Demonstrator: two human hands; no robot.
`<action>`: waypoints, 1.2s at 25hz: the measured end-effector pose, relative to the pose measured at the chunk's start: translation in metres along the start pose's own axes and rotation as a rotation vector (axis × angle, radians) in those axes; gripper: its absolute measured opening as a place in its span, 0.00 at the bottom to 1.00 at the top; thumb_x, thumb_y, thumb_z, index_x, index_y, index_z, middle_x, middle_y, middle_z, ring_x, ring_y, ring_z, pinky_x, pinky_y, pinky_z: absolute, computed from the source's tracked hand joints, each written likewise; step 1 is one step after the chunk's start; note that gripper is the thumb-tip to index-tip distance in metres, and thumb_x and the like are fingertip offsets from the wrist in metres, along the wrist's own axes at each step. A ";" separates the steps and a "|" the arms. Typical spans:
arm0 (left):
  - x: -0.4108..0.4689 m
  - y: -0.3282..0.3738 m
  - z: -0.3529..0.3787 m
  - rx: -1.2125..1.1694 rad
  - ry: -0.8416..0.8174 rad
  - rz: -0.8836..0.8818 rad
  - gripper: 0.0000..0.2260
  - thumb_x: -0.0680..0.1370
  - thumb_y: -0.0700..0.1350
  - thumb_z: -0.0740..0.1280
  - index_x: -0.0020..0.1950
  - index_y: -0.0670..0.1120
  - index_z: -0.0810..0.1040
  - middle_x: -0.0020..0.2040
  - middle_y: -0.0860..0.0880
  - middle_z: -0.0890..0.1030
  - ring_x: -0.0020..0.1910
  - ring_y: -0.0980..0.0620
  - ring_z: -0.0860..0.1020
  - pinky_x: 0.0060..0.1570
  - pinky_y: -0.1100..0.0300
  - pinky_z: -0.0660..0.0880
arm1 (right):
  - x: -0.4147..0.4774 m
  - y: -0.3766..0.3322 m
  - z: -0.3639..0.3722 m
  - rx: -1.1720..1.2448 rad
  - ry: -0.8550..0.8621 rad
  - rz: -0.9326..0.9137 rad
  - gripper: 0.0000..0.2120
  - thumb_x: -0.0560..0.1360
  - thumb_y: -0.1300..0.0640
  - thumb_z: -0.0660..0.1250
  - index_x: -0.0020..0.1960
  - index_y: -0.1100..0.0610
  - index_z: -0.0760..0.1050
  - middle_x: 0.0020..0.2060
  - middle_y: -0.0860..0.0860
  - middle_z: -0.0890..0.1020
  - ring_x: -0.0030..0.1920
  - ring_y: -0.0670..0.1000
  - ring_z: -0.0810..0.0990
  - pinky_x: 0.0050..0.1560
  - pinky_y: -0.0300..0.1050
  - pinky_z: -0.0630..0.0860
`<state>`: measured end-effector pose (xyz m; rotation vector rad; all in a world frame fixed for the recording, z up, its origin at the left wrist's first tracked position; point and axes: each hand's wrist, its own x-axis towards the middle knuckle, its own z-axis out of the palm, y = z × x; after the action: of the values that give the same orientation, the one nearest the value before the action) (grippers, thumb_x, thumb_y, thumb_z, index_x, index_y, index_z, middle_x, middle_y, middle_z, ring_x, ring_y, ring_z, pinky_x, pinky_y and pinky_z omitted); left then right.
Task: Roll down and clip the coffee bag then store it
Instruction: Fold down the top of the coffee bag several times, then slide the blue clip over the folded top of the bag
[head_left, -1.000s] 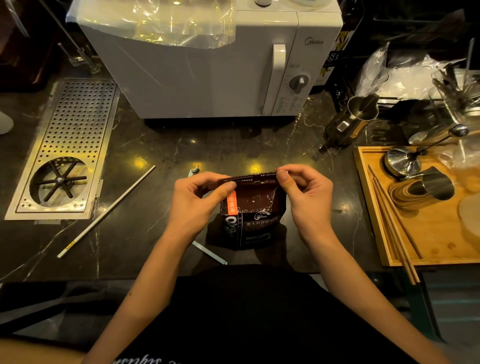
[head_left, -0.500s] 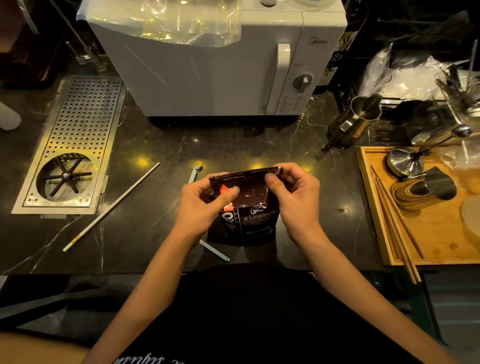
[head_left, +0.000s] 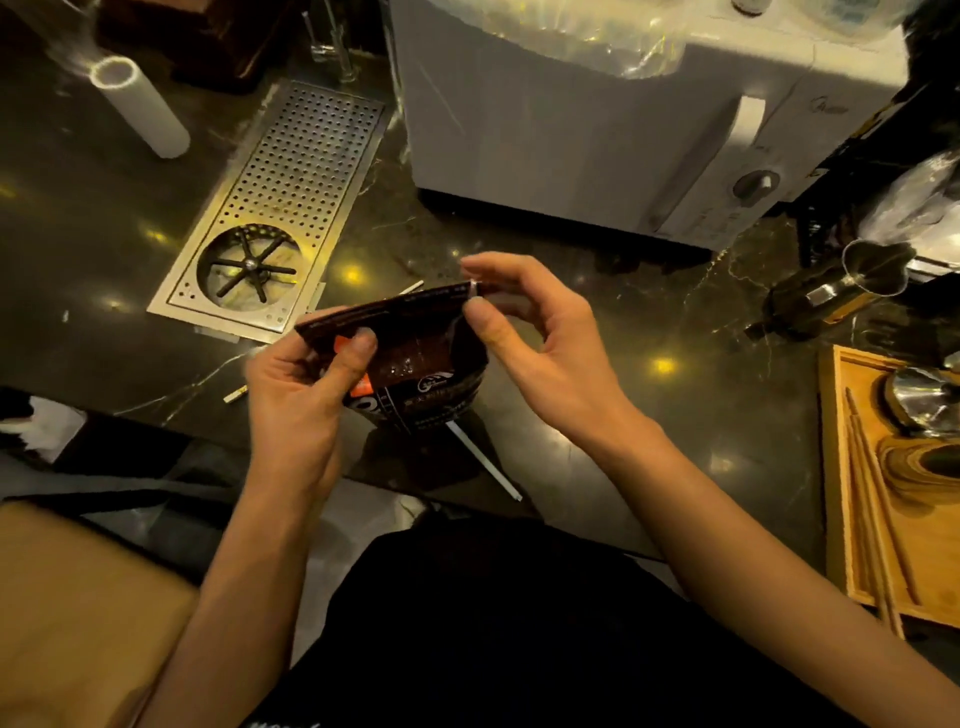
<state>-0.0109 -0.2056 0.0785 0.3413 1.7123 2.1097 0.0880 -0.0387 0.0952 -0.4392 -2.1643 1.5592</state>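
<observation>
Coffee bag (head_left: 410, 358) is held just above the near edge of the dark counter (head_left: 597, 322), base down, top edge flattened and tilted, left end lower. Left hand (head_left: 296, 400) grips the bag's left side, thumb pressed flat across the front near the orange label, other fingers behind, not visible. Right hand (head_left: 535, 353) pinches the top right corner between thumb and index fingertip; remaining fingers are curled loosely, apart from the bag. Step looks like starting the roll-down: seal strip pressed closed, no fold visible yet. To do it well: level the top edge first, squeeze air out, then fold the strip towards the front evenly with both thumbs so the roll stays square and tight; a skewed first fold would make a clip sit badly. A thin white bar (head_left: 485, 460) lies on the counter partly under the bag, possibly the clip, can't confirm. A second thin stick (head_left: 236, 396) shows left of the left hand, mostly hidden. Bag's fill level and back face aren't visible; print too small to read. Storage spot not identifiable. Microwave (head_left: 597, 130) and perforated drain tray (head_left: 291, 187) sit behind, wooden tray (head_left: 841, 519) cut off at right.
</observation>
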 end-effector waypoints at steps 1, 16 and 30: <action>0.000 0.001 -0.011 -0.003 0.043 -0.003 0.07 0.65 0.52 0.75 0.41 0.53 0.85 0.36 0.57 0.84 0.40 0.61 0.81 0.47 0.62 0.81 | 0.001 0.007 0.007 -0.023 -0.018 0.026 0.13 0.78 0.56 0.66 0.63 0.54 0.75 0.56 0.50 0.80 0.58 0.47 0.79 0.60 0.49 0.77; 0.021 -0.013 -0.083 0.056 0.036 -0.063 0.05 0.71 0.44 0.74 0.45 0.52 0.84 0.41 0.56 0.85 0.47 0.55 0.81 0.52 0.57 0.80 | -0.002 0.086 0.070 -1.001 -0.649 0.381 0.19 0.75 0.50 0.67 0.61 0.52 0.66 0.53 0.56 0.82 0.53 0.64 0.80 0.47 0.56 0.77; 0.052 -0.028 -0.005 0.106 -0.185 -0.059 0.12 0.74 0.35 0.70 0.43 0.53 0.84 0.38 0.57 0.85 0.43 0.60 0.82 0.47 0.65 0.78 | -0.010 0.050 -0.045 -0.310 0.273 0.446 0.16 0.72 0.64 0.73 0.58 0.54 0.78 0.42 0.49 0.80 0.43 0.52 0.84 0.42 0.45 0.83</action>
<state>-0.0548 -0.1821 0.0468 0.4942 1.7072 1.8875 0.1195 0.0084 0.0582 -1.2300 -2.1872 1.2669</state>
